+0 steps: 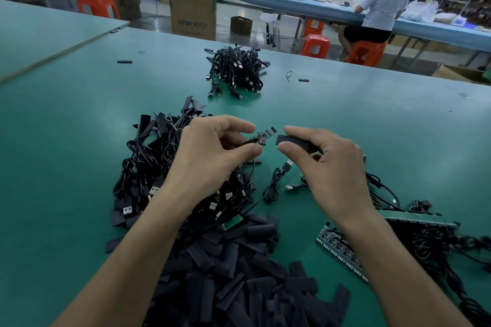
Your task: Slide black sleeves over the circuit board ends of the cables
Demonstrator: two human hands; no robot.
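cable heaps (235, 71) (148, 164) (425, 241) 3; sleeve heap (239, 273) 1; held sleeve (289, 141) 1; held cable (264, 134) 1

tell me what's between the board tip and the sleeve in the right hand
Nothing; the head view shows a bare gap between circuit board and sleeve.

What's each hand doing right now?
Left hand: pinching a circuit board.
Right hand: pinching a black sleeve, not yet on the board.

Beyond table: cardboard box (193, 14), orange stool (97, 5), person (382, 5) seated.
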